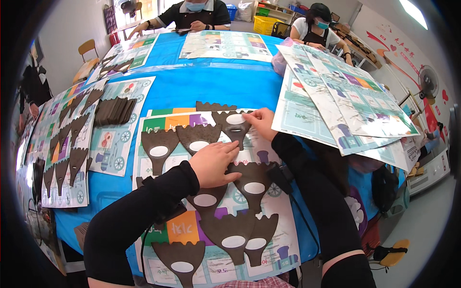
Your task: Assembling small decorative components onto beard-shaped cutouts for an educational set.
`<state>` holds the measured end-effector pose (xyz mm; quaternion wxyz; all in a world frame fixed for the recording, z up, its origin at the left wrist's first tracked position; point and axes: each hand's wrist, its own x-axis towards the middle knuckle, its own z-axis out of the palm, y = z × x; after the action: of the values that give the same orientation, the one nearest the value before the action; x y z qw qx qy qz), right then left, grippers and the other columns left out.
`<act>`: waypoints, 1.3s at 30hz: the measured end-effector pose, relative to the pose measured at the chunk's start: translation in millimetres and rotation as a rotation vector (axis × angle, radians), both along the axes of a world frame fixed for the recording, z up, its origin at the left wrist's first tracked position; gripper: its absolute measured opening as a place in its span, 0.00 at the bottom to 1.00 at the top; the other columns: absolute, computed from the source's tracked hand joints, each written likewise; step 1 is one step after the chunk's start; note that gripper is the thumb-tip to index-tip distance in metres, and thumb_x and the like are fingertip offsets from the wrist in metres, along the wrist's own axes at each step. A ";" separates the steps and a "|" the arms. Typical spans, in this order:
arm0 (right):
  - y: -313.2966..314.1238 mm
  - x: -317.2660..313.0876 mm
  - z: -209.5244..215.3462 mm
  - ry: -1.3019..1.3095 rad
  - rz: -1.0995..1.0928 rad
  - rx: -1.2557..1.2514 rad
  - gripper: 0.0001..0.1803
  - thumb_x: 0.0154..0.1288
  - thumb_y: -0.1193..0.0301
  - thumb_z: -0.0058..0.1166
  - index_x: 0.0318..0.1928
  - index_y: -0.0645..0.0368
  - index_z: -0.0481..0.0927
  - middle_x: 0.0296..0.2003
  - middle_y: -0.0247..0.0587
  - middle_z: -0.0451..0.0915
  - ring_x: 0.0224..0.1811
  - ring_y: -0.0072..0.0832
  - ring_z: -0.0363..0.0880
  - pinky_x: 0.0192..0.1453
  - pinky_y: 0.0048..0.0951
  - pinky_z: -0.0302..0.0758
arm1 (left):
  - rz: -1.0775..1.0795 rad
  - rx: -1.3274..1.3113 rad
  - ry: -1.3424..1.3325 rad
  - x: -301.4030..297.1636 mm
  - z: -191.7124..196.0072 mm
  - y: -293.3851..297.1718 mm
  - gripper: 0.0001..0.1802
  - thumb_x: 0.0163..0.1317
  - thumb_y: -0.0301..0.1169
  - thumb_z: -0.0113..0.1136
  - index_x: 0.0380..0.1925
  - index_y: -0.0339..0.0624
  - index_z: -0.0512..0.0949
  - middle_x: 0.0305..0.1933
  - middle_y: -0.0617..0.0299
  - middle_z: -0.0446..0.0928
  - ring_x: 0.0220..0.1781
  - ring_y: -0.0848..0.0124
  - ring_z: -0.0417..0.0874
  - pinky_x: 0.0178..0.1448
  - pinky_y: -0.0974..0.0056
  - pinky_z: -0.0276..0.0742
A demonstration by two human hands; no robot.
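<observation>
Several dark brown fan-shaped pieces with scalloped tops lie on a printed sheet [288,230] before me, most bearing a white oval. At the sheet's top, one fan-shaped piece [237,139] shows a small slot in its middle. Just above that slot is a white oval sticker [235,120], its right edge between the thumb and finger of my right hand [262,124]. Whether the sticker touches the piece I cannot tell. My left hand [214,164] lies palm down with fingers extended, fingertips at this piece's narrow stem. Below it, another fan-shaped piece [207,198] is partly covered.
A stack of dark brown pieces [115,111] sits at left, beside more fan-shaped pieces [77,163] on sheets. Overlapping printed sheets [345,96] rise at right. Across the blue-covered table [211,81], two masked people [197,19] work. A black cable [305,223] runs near my right forearm.
</observation>
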<state>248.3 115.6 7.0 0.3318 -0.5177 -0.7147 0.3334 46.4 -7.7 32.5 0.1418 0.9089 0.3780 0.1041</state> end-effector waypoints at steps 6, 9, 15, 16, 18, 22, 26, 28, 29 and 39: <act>9.6 10.0 -19.7 -0.188 0.102 -0.074 0.23 0.60 0.50 0.59 0.31 0.62 0.85 0.19 0.39 0.78 0.22 0.26 0.75 0.30 0.32 0.72 | 0.043 0.051 -0.046 -1.0 -6.5 -5.7 0.38 0.58 0.46 0.60 0.60 0.26 0.65 0.67 0.41 0.63 0.68 0.52 0.66 0.72 0.56 0.59; 14.6 18.7 -35.1 -0.237 0.067 0.105 0.25 0.59 0.49 0.59 0.31 0.62 0.85 0.22 0.42 0.79 0.25 0.29 0.76 0.32 0.34 0.73 | 0.025 0.064 -0.051 1.7 -3.3 -4.3 0.39 0.58 0.46 0.61 0.61 0.26 0.64 0.67 0.41 0.62 0.69 0.52 0.65 0.73 0.56 0.58; 7.3 5.3 -27.4 -0.184 0.078 0.117 0.21 0.60 0.57 0.63 0.24 0.64 0.83 0.20 0.36 0.78 0.24 0.20 0.72 0.28 0.27 0.67 | 0.033 0.045 -0.036 -2.7 -3.5 -5.8 0.40 0.58 0.46 0.61 0.61 0.26 0.63 0.68 0.41 0.62 0.69 0.52 0.65 0.73 0.55 0.58; 6.5 6.3 -25.5 -0.182 0.067 0.082 0.21 0.60 0.57 0.63 0.24 0.64 0.83 0.20 0.37 0.78 0.25 0.21 0.72 0.30 0.28 0.68 | 0.030 0.049 -0.037 -1.6 -3.0 -5.7 0.40 0.58 0.46 0.61 0.62 0.27 0.63 0.67 0.41 0.62 0.69 0.52 0.65 0.73 0.55 0.58; 5.0 7.7 -22.0 -0.180 0.054 0.046 0.21 0.59 0.56 0.64 0.24 0.64 0.83 0.21 0.37 0.78 0.27 0.21 0.73 0.31 0.28 0.69 | 0.025 0.046 -0.038 0.1 -2.1 -5.1 0.40 0.57 0.46 0.61 0.62 0.27 0.63 0.67 0.41 0.62 0.69 0.52 0.65 0.73 0.55 0.58; 3.6 4.7 -16.1 -0.195 0.073 0.001 0.21 0.59 0.57 0.64 0.24 0.65 0.83 0.21 0.38 0.78 0.27 0.23 0.73 0.32 0.29 0.69 | 0.019 0.042 -0.027 -1.0 -0.8 -4.9 0.40 0.57 0.45 0.61 0.62 0.27 0.63 0.67 0.41 0.62 0.68 0.52 0.65 0.72 0.55 0.59; 0.1 2.9 -18.6 -0.174 0.052 0.108 0.21 0.57 0.57 0.66 0.24 0.66 0.83 0.20 0.39 0.78 0.24 0.24 0.73 0.30 0.30 0.70 | 0.010 0.052 -0.028 -0.6 1.5 -4.4 0.39 0.58 0.45 0.61 0.62 0.27 0.63 0.67 0.42 0.63 0.68 0.52 0.65 0.72 0.55 0.59; 0.7 3.9 -20.0 -0.173 0.053 0.116 0.21 0.57 0.57 0.66 0.24 0.66 0.83 0.21 0.40 0.78 0.24 0.24 0.74 0.30 0.30 0.70 | 0.011 0.013 0.015 -0.6 6.0 -2.4 0.40 0.59 0.46 0.60 0.63 0.28 0.62 0.68 0.42 0.62 0.69 0.52 0.65 0.72 0.55 0.58; 1.2 4.3 -20.4 -0.174 0.058 0.124 0.21 0.56 0.57 0.67 0.24 0.66 0.83 0.21 0.40 0.78 0.24 0.25 0.74 0.29 0.30 0.70 | 0.009 0.012 0.014 -0.5 9.3 0.7 0.40 0.59 0.46 0.60 0.63 0.28 0.62 0.68 0.42 0.62 0.69 0.52 0.65 0.72 0.55 0.58; -9.0 -1.5 -10.4 -0.047 -0.031 0.076 0.24 0.60 0.53 0.63 0.28 0.67 0.80 0.28 0.40 0.81 0.28 0.21 0.76 0.32 0.25 0.71 | 0.029 0.018 0.137 -9.6 4.8 34.9 0.38 0.64 0.51 0.52 0.63 0.29 0.63 0.67 0.45 0.64 0.67 0.54 0.66 0.69 0.59 0.62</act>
<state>246.7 106.7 -3.3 0.3393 -0.5237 -0.7263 0.2884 36.8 27.2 37.3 0.1058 0.9097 0.3987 0.0473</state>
